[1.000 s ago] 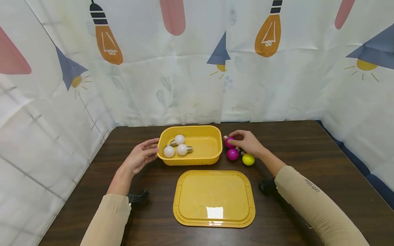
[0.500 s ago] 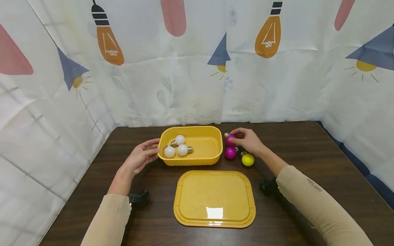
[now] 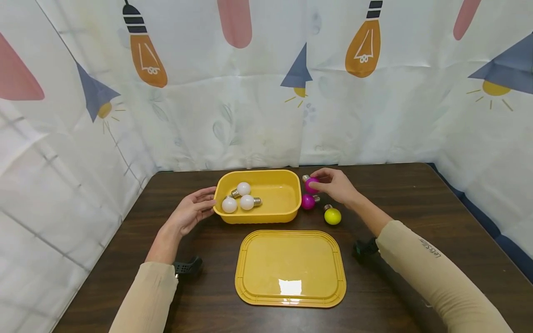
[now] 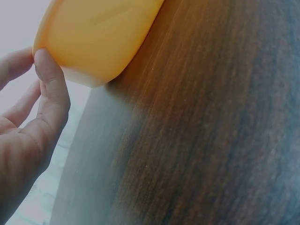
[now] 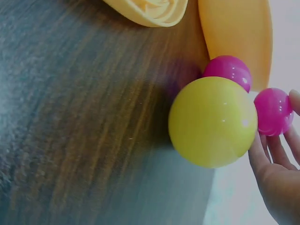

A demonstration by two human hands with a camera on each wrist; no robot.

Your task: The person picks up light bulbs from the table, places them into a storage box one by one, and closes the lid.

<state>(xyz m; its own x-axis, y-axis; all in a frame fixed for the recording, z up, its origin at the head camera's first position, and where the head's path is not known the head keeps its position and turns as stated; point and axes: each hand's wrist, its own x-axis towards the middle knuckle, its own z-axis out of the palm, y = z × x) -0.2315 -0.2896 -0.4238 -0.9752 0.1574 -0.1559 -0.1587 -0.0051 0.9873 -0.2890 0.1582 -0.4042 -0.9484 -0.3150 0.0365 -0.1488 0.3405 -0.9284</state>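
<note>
My left hand pinches the left end of a yellow plastic bin, with the thumb against its outer wall in the left wrist view. Three white light bulbs lie in the bin's left half. Beyond the bin's right end, my right hand holds a magenta light bulb between thumb and fingers, its metal base pointing up and left. A second magenta bulb lies just in front of it, close to the bin. Nearer to me is a yellow bulb, large in the right wrist view.
A flat yellow tray lies in front of the bin on the dark wooden table. White printed curtains hang behind the table and along both sides.
My right hand has shifted slightly away from me with the magenta bulb. The other magenta bulb and the yellow bulb have rolled a little to the left. My left hand stays put.
</note>
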